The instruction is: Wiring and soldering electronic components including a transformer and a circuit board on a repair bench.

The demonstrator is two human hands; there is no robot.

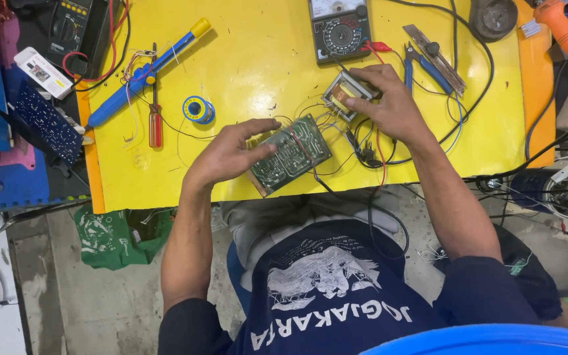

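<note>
My left hand [231, 152] rests on a green circuit board [292, 155] at the front edge of the yellow table [264, 52], fingers pressed on the board's left part. My right hand [389, 102] grips a small transformer [343, 92] with copper windings, just beyond the board. Thin wires run from the transformer to the board, and black and red leads [369, 154] trail under my right wrist and off the table edge.
A blue desoldering pump [146, 69], a red screwdriver [156, 121] and a solder spool [198, 109] lie left. An analog multimeter [340, 27], blue pliers [422, 66] and a utility knife [435, 56] lie at the back. Cables hang at right. A green cloth [116, 236] lies on the floor.
</note>
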